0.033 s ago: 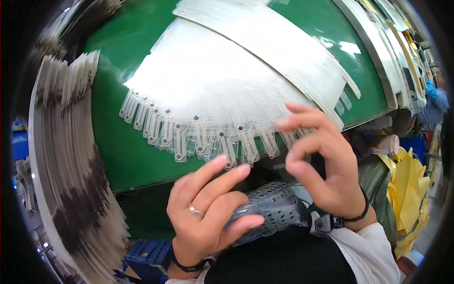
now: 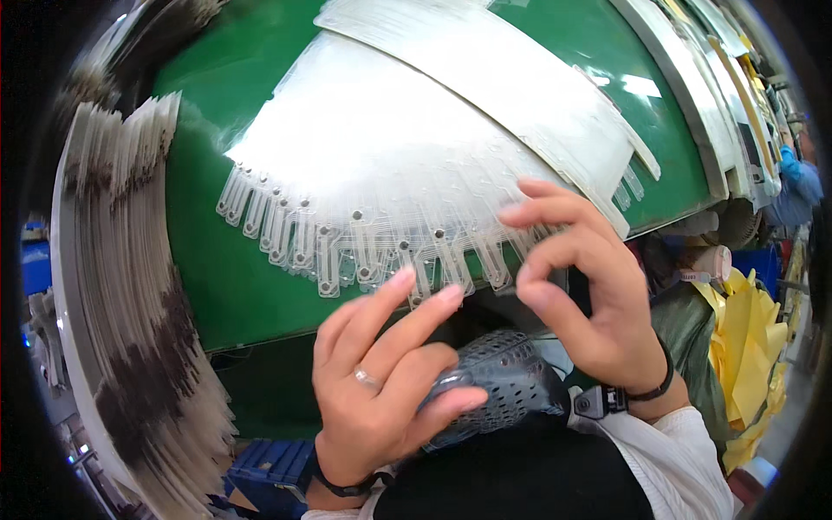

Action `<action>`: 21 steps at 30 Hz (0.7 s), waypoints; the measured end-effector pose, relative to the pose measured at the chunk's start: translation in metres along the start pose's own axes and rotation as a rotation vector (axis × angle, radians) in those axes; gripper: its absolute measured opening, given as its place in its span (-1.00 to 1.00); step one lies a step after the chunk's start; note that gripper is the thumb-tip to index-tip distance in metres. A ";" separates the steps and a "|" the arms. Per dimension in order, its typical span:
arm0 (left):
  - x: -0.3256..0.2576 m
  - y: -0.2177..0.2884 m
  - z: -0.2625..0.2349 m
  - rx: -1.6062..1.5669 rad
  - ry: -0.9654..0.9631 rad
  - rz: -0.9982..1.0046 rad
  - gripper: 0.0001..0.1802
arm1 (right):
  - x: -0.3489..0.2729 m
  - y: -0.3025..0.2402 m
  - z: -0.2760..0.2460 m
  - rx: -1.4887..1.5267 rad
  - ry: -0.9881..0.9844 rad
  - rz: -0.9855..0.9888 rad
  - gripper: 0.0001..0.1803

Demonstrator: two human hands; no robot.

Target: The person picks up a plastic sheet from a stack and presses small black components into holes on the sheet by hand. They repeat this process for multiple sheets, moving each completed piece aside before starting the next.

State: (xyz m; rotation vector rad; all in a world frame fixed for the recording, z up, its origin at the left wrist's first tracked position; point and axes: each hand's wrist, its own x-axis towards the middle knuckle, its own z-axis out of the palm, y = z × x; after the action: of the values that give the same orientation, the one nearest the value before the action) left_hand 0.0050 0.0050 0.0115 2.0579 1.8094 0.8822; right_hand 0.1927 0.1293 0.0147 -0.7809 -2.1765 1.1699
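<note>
A fanned stack of thin translucent film sheets (image 2: 373, 130) lies on the green tabletop, its narrow strip-like tails (image 2: 357, 247) with dark dots pointing towards me. My left hand (image 2: 381, 381), with a ring on one finger, is at the tails near the table's front edge. Two of its fingertips reach the tail ends, touching or just short of them; the thumb stands apart. Over the right part of the fan hovers my right hand (image 2: 589, 286). Its fingers are bent and spaced, with a gap between thumb and forefinger and nothing visible held.
A tall row of stacked film sheets with dark ends (image 2: 130, 286) stands on the left. Below the table edge is a grey perforated item (image 2: 511, 377). A blue crate (image 2: 273, 468) sits lower left, yellow sheets (image 2: 745, 347) at right. A person in blue (image 2: 802, 178) is at the far right.
My left hand has shifted slightly to the right, its fingers a little more spread. My right hand has moved slightly left and up. The sheets lie almost as before.
</note>
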 end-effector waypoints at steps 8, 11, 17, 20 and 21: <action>0.004 -0.008 0.003 0.137 -0.094 -0.097 -0.64 | 0.014 0.003 0.013 -0.036 -0.014 -0.037 -0.92; -0.001 -0.014 0.004 -0.016 0.019 -0.078 -0.63 | 0.018 0.003 0.013 -0.077 -0.068 -0.032 -0.92; -0.013 -0.014 0.000 0.029 -0.041 -0.049 -0.61 | 0.030 0.002 0.012 -0.129 -0.123 -0.099 -0.91; -0.016 -0.018 0.001 0.051 -0.050 -0.038 -0.44 | 0.033 0.004 0.015 -0.130 -0.135 -0.127 -0.90; -0.017 -0.020 0.002 0.038 -0.040 -0.037 -0.43 | 0.033 0.005 0.015 -0.136 -0.135 -0.118 -0.90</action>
State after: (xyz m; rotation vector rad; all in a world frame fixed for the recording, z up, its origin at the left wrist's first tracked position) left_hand -0.0104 -0.0069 -0.0055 2.0425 1.8507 0.7972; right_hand 0.1605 0.1462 0.0097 -0.6352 -2.3988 1.0515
